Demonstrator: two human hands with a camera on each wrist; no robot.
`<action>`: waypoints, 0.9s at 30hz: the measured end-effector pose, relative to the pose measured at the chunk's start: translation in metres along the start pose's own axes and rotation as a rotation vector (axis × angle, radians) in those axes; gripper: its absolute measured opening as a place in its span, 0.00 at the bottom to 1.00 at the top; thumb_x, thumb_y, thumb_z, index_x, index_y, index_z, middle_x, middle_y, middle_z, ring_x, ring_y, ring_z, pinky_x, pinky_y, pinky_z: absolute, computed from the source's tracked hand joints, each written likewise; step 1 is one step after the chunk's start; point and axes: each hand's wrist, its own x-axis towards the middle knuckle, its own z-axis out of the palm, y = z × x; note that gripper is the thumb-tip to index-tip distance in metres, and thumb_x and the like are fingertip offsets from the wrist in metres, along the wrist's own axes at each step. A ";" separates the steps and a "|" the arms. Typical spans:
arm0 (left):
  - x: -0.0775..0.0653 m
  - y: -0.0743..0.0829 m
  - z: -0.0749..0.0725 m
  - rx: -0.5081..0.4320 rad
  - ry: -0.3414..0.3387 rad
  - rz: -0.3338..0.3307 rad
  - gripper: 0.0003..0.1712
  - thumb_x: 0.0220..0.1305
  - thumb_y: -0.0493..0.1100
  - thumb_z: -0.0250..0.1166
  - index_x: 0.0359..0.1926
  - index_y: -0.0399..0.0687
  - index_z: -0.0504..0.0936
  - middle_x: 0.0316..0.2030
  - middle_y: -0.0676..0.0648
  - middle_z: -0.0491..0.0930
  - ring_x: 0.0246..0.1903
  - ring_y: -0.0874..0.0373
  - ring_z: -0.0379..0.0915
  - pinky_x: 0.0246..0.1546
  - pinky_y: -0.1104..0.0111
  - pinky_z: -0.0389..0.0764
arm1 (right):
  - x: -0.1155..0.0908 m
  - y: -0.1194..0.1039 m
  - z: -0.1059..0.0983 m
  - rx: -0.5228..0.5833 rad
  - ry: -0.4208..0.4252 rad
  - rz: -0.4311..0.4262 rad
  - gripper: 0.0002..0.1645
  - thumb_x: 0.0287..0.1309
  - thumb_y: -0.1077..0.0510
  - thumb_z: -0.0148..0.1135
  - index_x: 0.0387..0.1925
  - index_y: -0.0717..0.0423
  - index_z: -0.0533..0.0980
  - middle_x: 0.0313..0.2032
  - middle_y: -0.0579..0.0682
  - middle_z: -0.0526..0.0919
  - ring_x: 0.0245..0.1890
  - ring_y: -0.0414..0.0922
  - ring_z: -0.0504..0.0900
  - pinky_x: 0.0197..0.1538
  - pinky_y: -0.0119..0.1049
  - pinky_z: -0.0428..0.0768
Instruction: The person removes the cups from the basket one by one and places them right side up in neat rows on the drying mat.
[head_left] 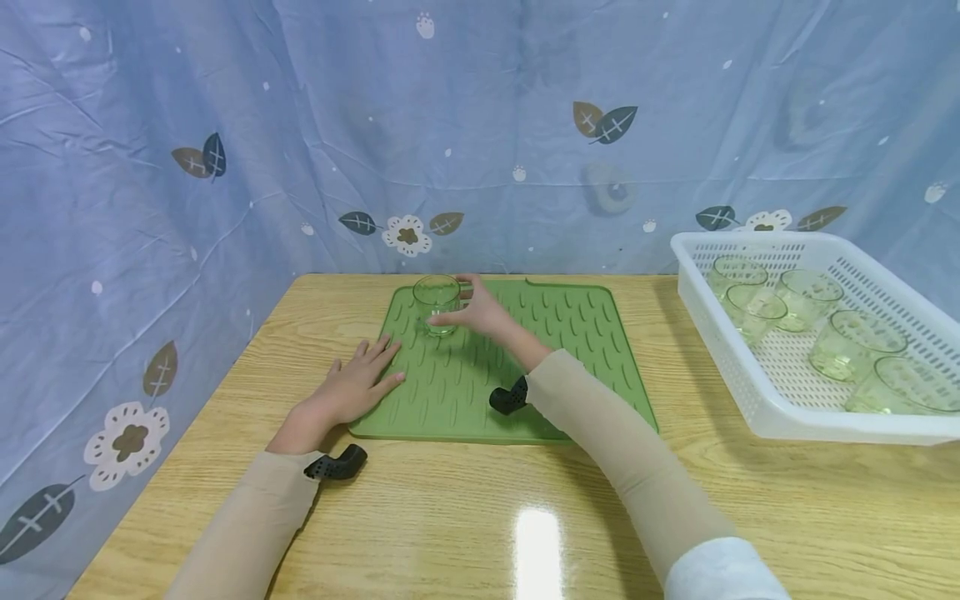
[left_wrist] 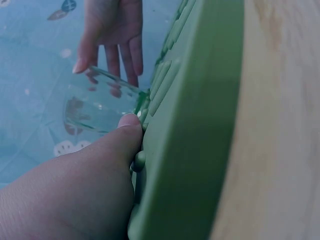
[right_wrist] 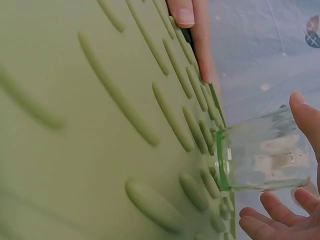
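Observation:
A clear, green-tinted drinking glass [head_left: 437, 297] is upright at the back left of a green ridged mat [head_left: 517, 367]. My right hand [head_left: 483, 311] holds it from the right, thumb at the near side and fingers round the far side. In the right wrist view, the base of the glass [right_wrist: 260, 155] meets the mat's ridges, with thumb and fingertips [right_wrist: 272, 212] on opposite sides of it. My left hand [head_left: 358, 385] rests with spread fingers on the mat's left edge, its thumb [left_wrist: 131, 122] over the ridges, in front of the glass.
On the right side of the wooden table [head_left: 420, 517] stands a white perforated basket [head_left: 757, 400] holding several similar glasses [head_left: 855, 346]. A blue patterned curtain [head_left: 480, 150] hangs behind the table and along its left side.

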 end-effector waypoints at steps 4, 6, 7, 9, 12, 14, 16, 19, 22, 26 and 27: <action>0.000 0.000 0.001 0.001 -0.001 0.002 0.41 0.81 0.62 0.46 0.83 0.47 0.49 0.81 0.38 0.42 0.77 0.31 0.32 0.66 0.25 0.37 | -0.005 -0.002 -0.007 0.022 -0.009 -0.002 0.60 0.57 0.53 0.79 0.80 0.51 0.50 0.72 0.61 0.65 0.70 0.59 0.67 0.67 0.55 0.72; 0.000 0.000 0.001 -0.002 -0.004 0.003 0.41 0.81 0.62 0.46 0.83 0.47 0.49 0.81 0.38 0.41 0.77 0.31 0.31 0.66 0.25 0.37 | -0.009 -0.003 -0.010 0.030 -0.009 -0.007 0.59 0.57 0.54 0.78 0.80 0.52 0.51 0.72 0.61 0.65 0.71 0.60 0.66 0.67 0.55 0.71; 0.000 0.000 0.000 -0.004 -0.006 0.002 0.41 0.81 0.62 0.46 0.83 0.47 0.49 0.81 0.38 0.41 0.77 0.31 0.31 0.66 0.25 0.36 | -0.010 -0.003 -0.012 0.031 -0.009 -0.011 0.59 0.58 0.54 0.78 0.80 0.52 0.51 0.72 0.60 0.66 0.71 0.60 0.66 0.67 0.55 0.71; 0.000 0.000 0.000 -0.004 -0.005 0.002 0.41 0.81 0.62 0.46 0.83 0.46 0.49 0.81 0.38 0.41 0.77 0.31 0.31 0.66 0.25 0.36 | -0.013 -0.004 -0.015 0.031 -0.010 -0.017 0.58 0.58 0.54 0.78 0.79 0.52 0.51 0.71 0.60 0.66 0.71 0.60 0.65 0.67 0.55 0.71; -0.001 0.000 -0.001 0.000 -0.003 0.003 0.40 0.81 0.61 0.46 0.83 0.46 0.49 0.81 0.38 0.42 0.77 0.32 0.31 0.66 0.25 0.36 | -0.017 -0.004 -0.021 0.026 -0.010 -0.028 0.57 0.58 0.54 0.78 0.79 0.51 0.52 0.72 0.61 0.66 0.72 0.60 0.64 0.67 0.55 0.71; 0.000 0.000 -0.002 0.005 0.001 0.006 0.41 0.81 0.61 0.46 0.82 0.46 0.49 0.81 0.38 0.42 0.77 0.32 0.32 0.66 0.25 0.37 | -0.021 -0.004 -0.027 0.030 -0.012 -0.035 0.57 0.58 0.54 0.78 0.79 0.51 0.53 0.72 0.61 0.66 0.73 0.60 0.63 0.68 0.55 0.71; 0.000 0.000 -0.002 0.006 0.002 0.007 0.41 0.81 0.62 0.46 0.83 0.46 0.50 0.81 0.38 0.42 0.77 0.32 0.32 0.66 0.25 0.37 | -0.024 -0.004 -0.033 0.034 -0.016 -0.044 0.56 0.59 0.54 0.77 0.79 0.51 0.53 0.72 0.61 0.66 0.73 0.60 0.62 0.68 0.55 0.70; 0.000 -0.001 -0.001 0.008 0.004 0.008 0.41 0.81 0.62 0.46 0.83 0.47 0.49 0.81 0.38 0.42 0.77 0.32 0.32 0.66 0.25 0.37 | -0.031 -0.004 -0.041 0.038 -0.020 -0.058 0.55 0.60 0.54 0.77 0.79 0.51 0.53 0.72 0.61 0.66 0.74 0.61 0.61 0.69 0.56 0.69; 0.000 -0.002 -0.001 0.008 0.005 0.006 0.41 0.81 0.63 0.46 0.83 0.47 0.49 0.81 0.38 0.42 0.77 0.32 0.32 0.66 0.25 0.37 | -0.039 -0.006 -0.048 0.049 -0.018 -0.073 0.54 0.59 0.54 0.77 0.78 0.51 0.55 0.71 0.60 0.67 0.73 0.61 0.62 0.68 0.55 0.70; 0.000 -0.001 -0.001 0.004 0.005 0.007 0.41 0.81 0.63 0.46 0.83 0.47 0.50 0.81 0.38 0.42 0.77 0.31 0.32 0.66 0.25 0.37 | -0.048 -0.006 -0.056 0.070 -0.019 -0.100 0.52 0.60 0.56 0.76 0.78 0.53 0.56 0.69 0.60 0.69 0.72 0.61 0.64 0.68 0.54 0.71; 0.000 -0.001 -0.001 0.004 0.005 0.009 0.41 0.81 0.63 0.46 0.82 0.46 0.50 0.81 0.38 0.42 0.77 0.31 0.32 0.66 0.25 0.37 | -0.051 -0.007 -0.058 0.072 -0.020 -0.107 0.51 0.61 0.56 0.75 0.77 0.53 0.57 0.69 0.60 0.69 0.72 0.61 0.65 0.67 0.54 0.72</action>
